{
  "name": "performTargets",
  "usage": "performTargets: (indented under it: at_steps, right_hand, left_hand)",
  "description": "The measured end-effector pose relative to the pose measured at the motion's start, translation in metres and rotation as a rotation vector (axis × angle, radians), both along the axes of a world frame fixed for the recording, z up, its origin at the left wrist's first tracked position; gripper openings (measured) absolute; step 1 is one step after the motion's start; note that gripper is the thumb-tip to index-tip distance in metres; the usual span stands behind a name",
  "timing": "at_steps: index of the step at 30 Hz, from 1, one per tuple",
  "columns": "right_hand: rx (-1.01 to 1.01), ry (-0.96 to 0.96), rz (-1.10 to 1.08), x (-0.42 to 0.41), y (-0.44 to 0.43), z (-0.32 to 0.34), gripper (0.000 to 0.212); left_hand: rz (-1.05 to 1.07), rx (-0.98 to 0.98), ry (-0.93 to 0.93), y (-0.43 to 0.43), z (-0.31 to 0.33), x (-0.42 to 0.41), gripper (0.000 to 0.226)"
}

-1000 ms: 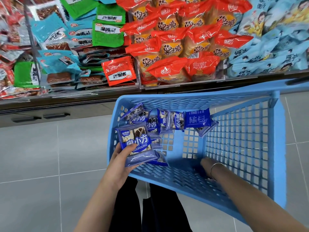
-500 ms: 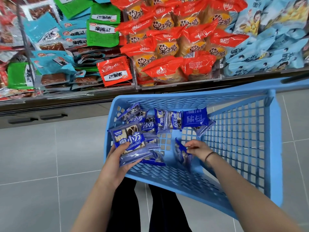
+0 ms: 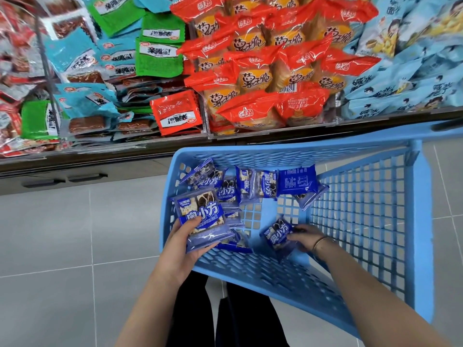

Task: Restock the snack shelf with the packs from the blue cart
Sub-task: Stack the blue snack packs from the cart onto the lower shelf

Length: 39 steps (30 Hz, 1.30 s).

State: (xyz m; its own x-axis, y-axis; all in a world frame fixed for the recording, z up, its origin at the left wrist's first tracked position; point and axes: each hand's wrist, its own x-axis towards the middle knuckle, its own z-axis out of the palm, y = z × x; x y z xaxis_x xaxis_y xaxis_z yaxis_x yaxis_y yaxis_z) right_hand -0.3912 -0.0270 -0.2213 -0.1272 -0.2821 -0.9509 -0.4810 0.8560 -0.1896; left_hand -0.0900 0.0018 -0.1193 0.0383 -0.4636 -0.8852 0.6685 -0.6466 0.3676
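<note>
Left hand grips stack of blue packs over blue cart near rim; right hand inside cart pinches single pack.

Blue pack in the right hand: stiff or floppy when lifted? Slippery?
Probably floppy at the edges: the blue pack is thin film, creased under the right hand. Likely light: a pinch holds it. Glossy wrap may slip in a loose grip.

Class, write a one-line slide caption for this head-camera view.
Left hand holds blue snack packs; right hand grips another pack inside the blue cart.
</note>
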Motion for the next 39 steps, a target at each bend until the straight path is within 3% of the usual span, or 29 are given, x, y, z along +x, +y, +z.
performTargets:
  at_steps: [3,6,9,12,14,17,20,24,27,35,37,39]
  right_hand:
    - [-0.022,-0.111,-0.140,0.010,-0.007,0.018,0.038]
    - [-0.096,-0.443,-0.505,0.030,-0.014,0.049,0.034]
    - [-0.197,-0.670,-0.618,0.064,-0.018,0.079,0.029]
    - [-0.328,-0.576,-0.356,0.105,-0.011,0.098,0.025]
    - [-0.445,-0.492,-0.134,0.123,-0.006,0.106,0.023]
    - [-0.494,-0.588,0.095,0.132,-0.005,0.115,0.027]
    - [-0.351,-0.627,0.052,0.131,-0.012,0.104,0.020]
    - [-0.114,-0.276,-0.192,0.120,-0.024,0.046,0.021]
    - [0.152,-0.069,-0.015,0.101,-0.016,0.007,0.041]
    - [0.301,-0.096,0.161,0.128,-0.003,-0.029,0.073]
    - [0.300,-0.117,0.023,0.134,-0.002,-0.030,0.068]
    - [0.295,-0.140,-0.107,0.135,-0.002,-0.023,0.050]
  left_hand:
    - [-0.022,0.008,-0.041,-0.001,0.001,-0.002,0.043]
    - [-0.073,0.006,-0.107,-0.002,0.001,-0.007,0.034]
    - [-0.128,-0.023,-0.162,-0.003,0.005,-0.018,0.033]
    - [-0.227,-0.094,-0.202,-0.006,0.012,-0.029,0.052]
    - [-0.224,-0.133,-0.245,-0.007,0.016,-0.024,0.054]
    - [-0.215,-0.169,-0.312,-0.008,0.023,0.002,0.053]
    - [-0.240,-0.188,-0.382,-0.003,0.029,0.030,0.055]
    - [-0.157,-0.186,-0.398,0.008,0.030,0.056,0.042]
    - [-0.066,-0.171,-0.371,0.017,0.024,0.067,0.047]
    - [0.002,-0.115,-0.268,0.023,0.008,0.082,0.046]
    - [0.014,-0.105,-0.264,0.024,0.007,0.083,0.048]
    - [0.014,-0.102,-0.259,0.023,0.009,0.082,0.048]
